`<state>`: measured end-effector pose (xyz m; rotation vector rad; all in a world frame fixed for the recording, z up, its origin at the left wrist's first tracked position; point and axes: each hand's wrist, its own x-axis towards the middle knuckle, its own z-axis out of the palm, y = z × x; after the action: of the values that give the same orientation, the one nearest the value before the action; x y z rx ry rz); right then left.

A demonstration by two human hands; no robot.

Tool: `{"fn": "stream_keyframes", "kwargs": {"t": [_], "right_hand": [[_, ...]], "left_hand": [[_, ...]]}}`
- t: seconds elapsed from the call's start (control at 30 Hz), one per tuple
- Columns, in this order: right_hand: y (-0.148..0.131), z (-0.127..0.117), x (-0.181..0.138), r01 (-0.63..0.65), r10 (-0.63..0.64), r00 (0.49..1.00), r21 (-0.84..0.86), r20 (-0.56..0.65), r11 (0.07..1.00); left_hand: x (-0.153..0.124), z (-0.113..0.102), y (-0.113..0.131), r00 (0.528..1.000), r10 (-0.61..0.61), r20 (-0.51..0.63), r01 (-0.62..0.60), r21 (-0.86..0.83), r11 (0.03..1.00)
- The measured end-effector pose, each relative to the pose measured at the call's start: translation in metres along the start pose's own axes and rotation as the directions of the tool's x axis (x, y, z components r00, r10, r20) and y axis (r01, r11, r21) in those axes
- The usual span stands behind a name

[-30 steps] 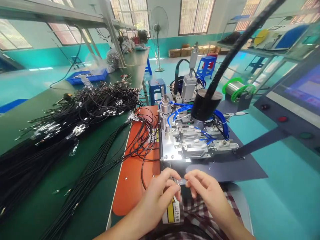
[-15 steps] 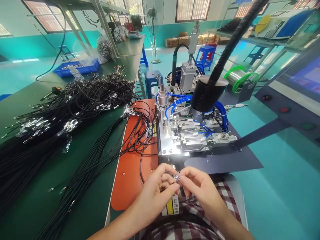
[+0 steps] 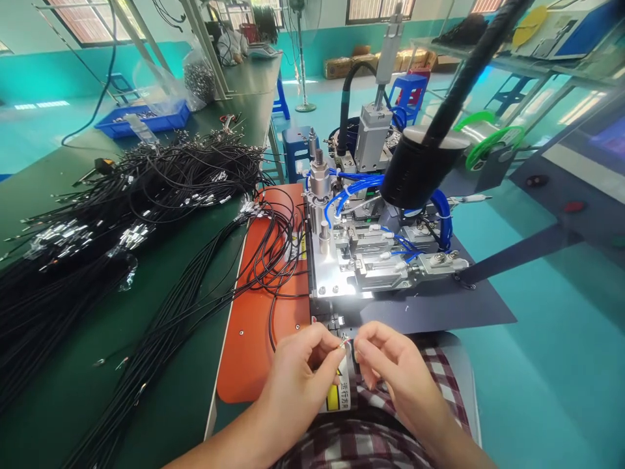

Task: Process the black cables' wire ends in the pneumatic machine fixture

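In front of the machine, my left hand (image 3: 307, 368) is closed in a pinch, thumb against forefinger, on the thin wires (image 3: 346, 341) at a cable's end. Those strands look reddish and pale; their finer detail is too small to make out. Close beside it, my right hand (image 3: 390, 361) is also closed, its thumb and forefinger pinching the same cable end from the right. Most of the cable is hidden by my fingers. Black cables (image 3: 278, 260) loop over the orange board (image 3: 254, 352) to the left of the machine (image 3: 385, 260).
A big heap of black cables (image 3: 195, 163) with silvery ends lies on the green table (image 3: 166, 404). Behind it sits a blue tray (image 3: 176, 120). A black cylinder (image 3: 420, 172) overhangs the machine, and a control panel (image 3: 576, 189) stands at the right.
My left fingers have drawn together into a tighter pinch, and coloured wires now show between the hands. The view has shifted slightly, moving the machine's upper part right in the picture.
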<state>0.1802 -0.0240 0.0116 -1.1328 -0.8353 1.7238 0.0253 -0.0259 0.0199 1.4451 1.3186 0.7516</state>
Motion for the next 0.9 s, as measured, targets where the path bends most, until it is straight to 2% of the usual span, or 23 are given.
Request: {"fn": "stream_keyframes", "kwargs": {"t": [0.13, 0.27, 0.37, 0.47, 0.67, 0.77, 0.9], "right_hand": [[0.001, 0.006, 0.002, -0.039, 0.038, 0.999, 0.091, 0.016, 0.995], [0.001, 0.012, 0.001, -0.104, 0.099, 0.994, 0.174, 0.037, 0.979], [0.005, 0.015, -0.003, -0.110, 0.104, 0.994, 0.178, 0.041, 0.978], [0.013, 0.014, -0.007, -0.071, 0.068, 0.997, 0.147, 0.026, 0.987], [0.020, 0.006, -0.007, -0.052, 0.050, 0.999, 0.105, 0.013, 0.993], [0.017, 0.003, -0.006, -0.067, 0.066, 0.998, 0.103, 0.013, 0.992], [0.015, 0.003, -0.006, -0.069, 0.071, 0.997, 0.105, -0.013, 0.992]], "left_hand": [[-0.002, 0.001, -0.003, 0.992, 0.121, -0.041, -0.110, 0.209, 0.972], [-0.004, 0.000, -0.004, 0.970, 0.242, -0.036, -0.220, 0.306, 0.926], [-0.004, 0.000, -0.004, 0.964, 0.265, -0.030, -0.242, 0.325, 0.914], [-0.004, -0.001, -0.004, 0.975, 0.222, -0.023, -0.204, 0.317, 0.926], [-0.004, 0.001, -0.006, 0.996, 0.089, -0.026, -0.084, 0.168, 0.982], [-0.004, 0.003, -0.004, 1.000, 0.002, -0.005, -0.002, 0.037, 0.999], [-0.001, 0.004, 0.004, 0.997, -0.046, 0.060, 0.057, -0.206, 0.977]]}}
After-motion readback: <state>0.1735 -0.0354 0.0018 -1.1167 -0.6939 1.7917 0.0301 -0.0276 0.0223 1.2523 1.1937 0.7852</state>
